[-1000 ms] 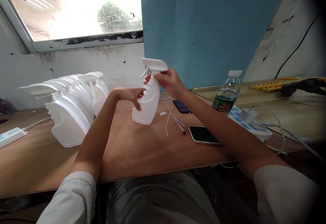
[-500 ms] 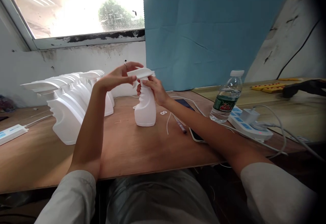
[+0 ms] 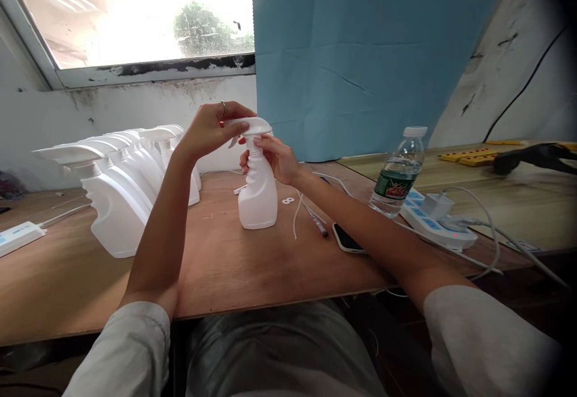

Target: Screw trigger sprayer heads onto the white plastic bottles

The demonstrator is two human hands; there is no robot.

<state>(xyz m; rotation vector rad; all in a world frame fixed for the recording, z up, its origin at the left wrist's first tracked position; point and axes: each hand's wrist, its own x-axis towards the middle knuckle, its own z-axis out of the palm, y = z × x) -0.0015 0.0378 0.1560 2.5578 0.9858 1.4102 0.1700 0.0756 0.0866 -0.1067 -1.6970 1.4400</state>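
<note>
A white spray bottle (image 3: 258,201) stands upright on the wooden table in front of me. Its trigger head (image 3: 256,125) sits on the neck, nozzle side toward the left. My left hand (image 3: 216,126), with a ring on one finger, grips the trigger head from the left, thumb on the near side and fingers over the top. Wrapped round the neck just below the head is my right hand (image 3: 280,159). Close to the left forearm stands a row of several white spray bottles (image 3: 115,210) with their heads on.
Small white rings (image 3: 288,201), thin white tubes, a pen (image 3: 319,226) and a phone (image 3: 345,237) lie right of the bottle. Farther right are a water bottle (image 3: 396,174) and a power strip (image 3: 439,225) with cables. Another power strip (image 3: 20,237) lies far left.
My left hand has moved right and closed over the trigger head, which has turned a little. The right hand keeps its place at the neck.
</note>
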